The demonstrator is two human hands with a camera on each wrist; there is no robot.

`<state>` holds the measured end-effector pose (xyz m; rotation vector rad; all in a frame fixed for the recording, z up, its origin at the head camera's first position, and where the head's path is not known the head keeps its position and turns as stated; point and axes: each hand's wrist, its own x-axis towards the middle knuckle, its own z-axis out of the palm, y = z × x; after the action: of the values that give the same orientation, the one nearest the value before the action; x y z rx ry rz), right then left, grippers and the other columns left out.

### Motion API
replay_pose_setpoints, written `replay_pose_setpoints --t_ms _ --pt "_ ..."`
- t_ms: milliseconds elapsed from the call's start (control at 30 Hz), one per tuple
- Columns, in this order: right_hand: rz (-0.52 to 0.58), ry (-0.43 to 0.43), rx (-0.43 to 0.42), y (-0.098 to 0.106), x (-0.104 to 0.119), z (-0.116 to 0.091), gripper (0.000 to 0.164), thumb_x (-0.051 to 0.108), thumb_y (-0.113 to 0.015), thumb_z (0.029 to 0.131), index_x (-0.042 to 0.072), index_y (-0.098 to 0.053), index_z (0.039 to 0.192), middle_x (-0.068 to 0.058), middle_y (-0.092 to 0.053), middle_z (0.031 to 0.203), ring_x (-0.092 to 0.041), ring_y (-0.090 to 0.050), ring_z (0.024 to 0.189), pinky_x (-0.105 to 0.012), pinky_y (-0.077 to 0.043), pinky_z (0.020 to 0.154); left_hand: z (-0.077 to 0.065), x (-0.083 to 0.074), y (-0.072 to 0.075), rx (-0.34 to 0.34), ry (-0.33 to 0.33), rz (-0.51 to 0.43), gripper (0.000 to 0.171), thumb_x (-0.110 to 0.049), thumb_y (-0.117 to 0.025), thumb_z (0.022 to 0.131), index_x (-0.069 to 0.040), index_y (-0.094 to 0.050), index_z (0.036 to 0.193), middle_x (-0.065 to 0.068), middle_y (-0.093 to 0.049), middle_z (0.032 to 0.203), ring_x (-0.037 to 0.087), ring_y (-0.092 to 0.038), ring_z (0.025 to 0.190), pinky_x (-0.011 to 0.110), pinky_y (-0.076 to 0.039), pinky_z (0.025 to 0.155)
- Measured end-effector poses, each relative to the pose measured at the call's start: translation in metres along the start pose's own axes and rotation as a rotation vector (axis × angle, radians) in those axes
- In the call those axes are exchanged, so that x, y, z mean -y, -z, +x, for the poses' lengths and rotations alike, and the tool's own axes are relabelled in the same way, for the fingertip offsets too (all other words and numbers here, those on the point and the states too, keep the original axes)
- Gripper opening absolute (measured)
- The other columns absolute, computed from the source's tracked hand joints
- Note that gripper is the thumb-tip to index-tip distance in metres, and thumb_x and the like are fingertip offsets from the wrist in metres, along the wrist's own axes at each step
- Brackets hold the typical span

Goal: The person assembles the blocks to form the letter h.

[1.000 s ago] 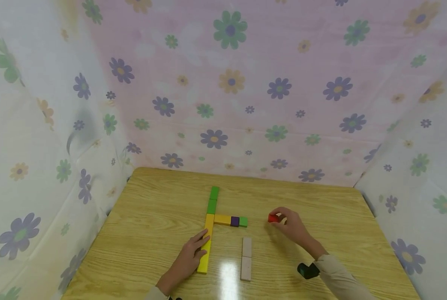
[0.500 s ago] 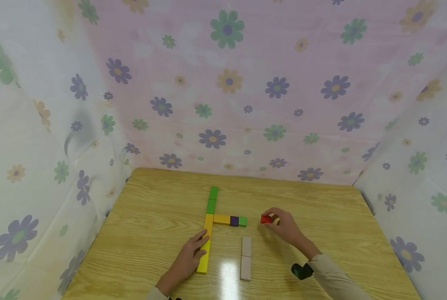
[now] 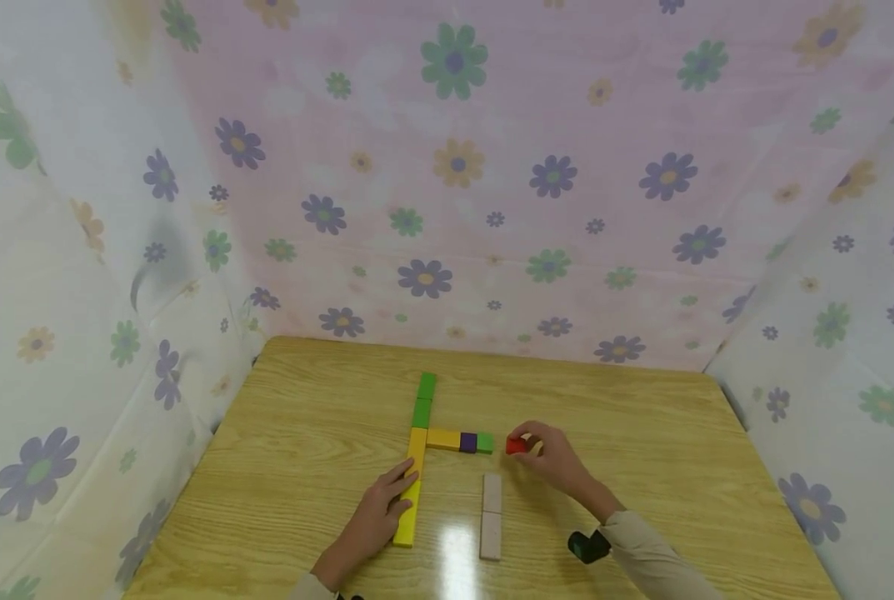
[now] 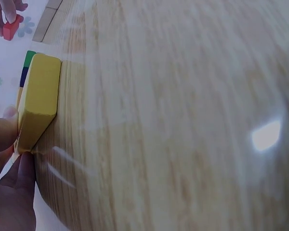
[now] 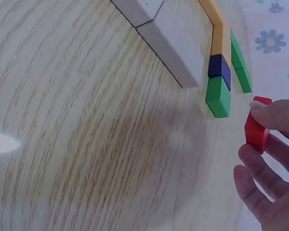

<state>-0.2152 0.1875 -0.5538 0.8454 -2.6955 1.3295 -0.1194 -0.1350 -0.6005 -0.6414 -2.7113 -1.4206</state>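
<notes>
My right hand pinches a small red block between thumb and fingertips. In the right wrist view the red block is held just beyond a green block. That green block ends a short row with a purple block and an orange block. The row branches off a longer line made of two green blocks, an orange one and a yellow block. My left hand rests on this line, its extended fingers lying across the orange and yellow part.
Two pale wooden blocks lie end to end below the short row, between my hands. Flower-patterned cloth walls stand at the back and both sides of the wooden table.
My right hand has moved left with the red block, bringing it close to the green end of the short row. My left hand has stayed in place on the long line.
</notes>
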Motion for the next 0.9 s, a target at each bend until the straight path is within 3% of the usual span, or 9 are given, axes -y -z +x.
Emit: replay_pose_setpoints --t_ms 267,667,900 --pt "0.014 -0.004 0.039 -0.01 0.003 0.003 0.022 0.001 -0.073 0.081 0.006 -0.066 0.101 -0.008 -0.066 0.1 -0.018 -0.06 0.076 -0.026 -0.052 0.06 0.001 0.0 -0.001 -0.009 -0.028 0.0 0.042 0.001 -0.055 0.093 0.008 -0.047 0.134 0.02 -0.035 0.146 0.041 -0.036 0.13 0.051 -0.04 0.097" --pt "0.052 0.01 0.064 -0.024 0.003 0.002 0.023 0.002 -0.075 0.079 0.001 -0.066 0.1 -0.014 -0.065 0.099 -0.028 -0.061 0.078 -0.03 -0.053 0.063 0.001 -0.001 0.001 0.004 0.004 -0.021 0.043 0.001 -0.055 0.093 0.007 -0.047 0.135 0.019 -0.034 0.148 0.039 -0.034 0.132 0.048 -0.039 0.099" --pt "0.071 -0.041 0.089 -0.032 0.0 -0.001 0.023 0.005 -0.075 0.08 0.004 -0.066 0.101 -0.008 -0.064 0.099 -0.019 -0.059 0.078 -0.025 -0.051 0.063 0.001 -0.001 0.001 0.011 0.016 -0.022 0.044 0.001 -0.055 0.094 0.006 -0.046 0.136 0.017 -0.033 0.148 0.037 -0.033 0.133 0.048 -0.038 0.1"
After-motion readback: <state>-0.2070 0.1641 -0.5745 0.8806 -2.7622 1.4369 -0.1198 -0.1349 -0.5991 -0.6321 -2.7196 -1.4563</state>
